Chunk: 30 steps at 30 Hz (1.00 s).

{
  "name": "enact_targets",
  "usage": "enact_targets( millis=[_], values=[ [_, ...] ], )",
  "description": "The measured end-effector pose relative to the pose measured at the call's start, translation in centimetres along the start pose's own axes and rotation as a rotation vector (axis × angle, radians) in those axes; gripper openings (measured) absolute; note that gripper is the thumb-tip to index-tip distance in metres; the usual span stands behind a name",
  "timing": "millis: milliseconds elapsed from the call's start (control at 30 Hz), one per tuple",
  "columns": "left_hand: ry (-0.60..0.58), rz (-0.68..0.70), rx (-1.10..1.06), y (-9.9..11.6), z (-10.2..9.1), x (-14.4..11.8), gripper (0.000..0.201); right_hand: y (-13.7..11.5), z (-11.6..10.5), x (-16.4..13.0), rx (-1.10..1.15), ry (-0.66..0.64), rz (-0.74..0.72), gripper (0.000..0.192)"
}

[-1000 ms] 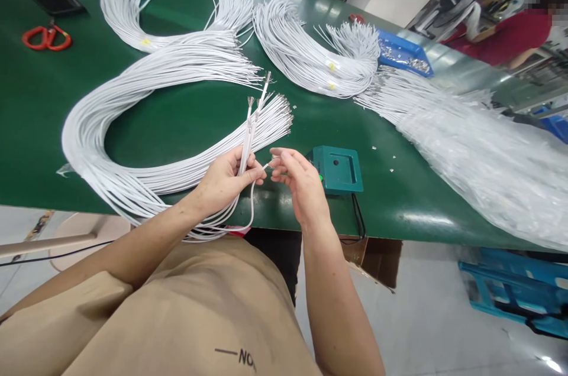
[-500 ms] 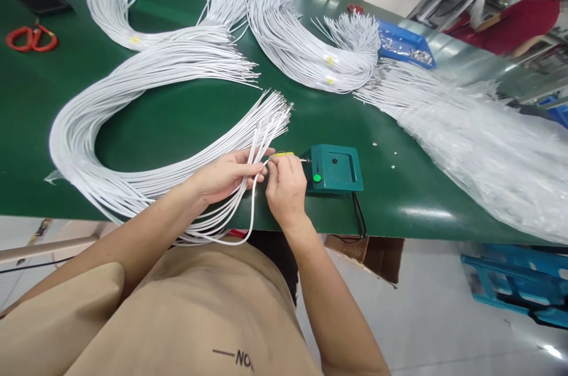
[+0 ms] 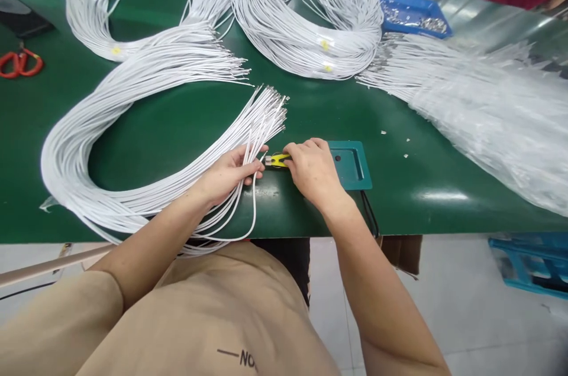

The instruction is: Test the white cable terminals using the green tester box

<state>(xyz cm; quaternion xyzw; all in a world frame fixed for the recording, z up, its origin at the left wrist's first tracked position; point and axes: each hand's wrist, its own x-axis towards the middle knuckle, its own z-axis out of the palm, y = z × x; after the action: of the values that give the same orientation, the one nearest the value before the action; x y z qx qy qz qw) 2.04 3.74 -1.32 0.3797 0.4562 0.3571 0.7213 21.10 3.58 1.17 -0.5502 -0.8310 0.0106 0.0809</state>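
Observation:
My left hand (image 3: 231, 172) is closed on several white cables (image 3: 254, 145), with the end of one poking out between thumb and fingers. To its right, my right hand (image 3: 314, 170) grips a small yellow snips-like tool (image 3: 280, 160). The tool's metal head reaches almost to that cable end; whether they touch I cannot tell. Beneath my left hand a thick bundle of white cables (image 3: 95, 127) curves across the table, its metal-tipped ends fanned beyond my fingers. A green box-shaped device (image 3: 364, 164) stands just right of my right hand, which partly covers it.
More white cable bundles (image 3: 306, 48) lie at the back of the green table (image 3: 310, 107). Plastic wrap (image 3: 497, 122) covers one at the right. A blue tray (image 3: 412, 6) holds small metal parts. Red-handled scissors (image 3: 31, 62) lie far left, and a blue stool (image 3: 532, 266) stands below.
My right hand has moved right, away from my left fingers, and now covers the device's left part. The yellow tool shows more fully between the hands. My left hand still holds the cables.

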Motion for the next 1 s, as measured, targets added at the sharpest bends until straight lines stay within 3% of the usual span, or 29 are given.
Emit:
enact_targets(
  millis=[100,467,733,867,1000],
  values=[
    [0.026,0.036,0.045,-0.2,0.1,0.4,0.045,0.5,0.0,0.3,0.014,-0.051,-0.025,0.013],
    [0.077,0.089,0.335,-1.2,0.4,1.0,0.041,0.9,0.4,0.0,-0.023,-0.051,-0.1,0.023],
    [0.072,0.067,0.37,-1.6,0.2,1.2,0.04,1.3,0.7,0.2,0.006,-0.065,-0.088,0.026],
    [0.051,0.06,0.353,-1.6,0.1,1.2,0.04,0.5,-0.1,-0.2,0.073,0.063,-0.048,0.025],
    [0.048,0.06,0.327,-1.6,-0.2,1.2,0.039,-1.9,-0.8,-0.9,0.179,0.163,0.003,0.025]
  ],
)
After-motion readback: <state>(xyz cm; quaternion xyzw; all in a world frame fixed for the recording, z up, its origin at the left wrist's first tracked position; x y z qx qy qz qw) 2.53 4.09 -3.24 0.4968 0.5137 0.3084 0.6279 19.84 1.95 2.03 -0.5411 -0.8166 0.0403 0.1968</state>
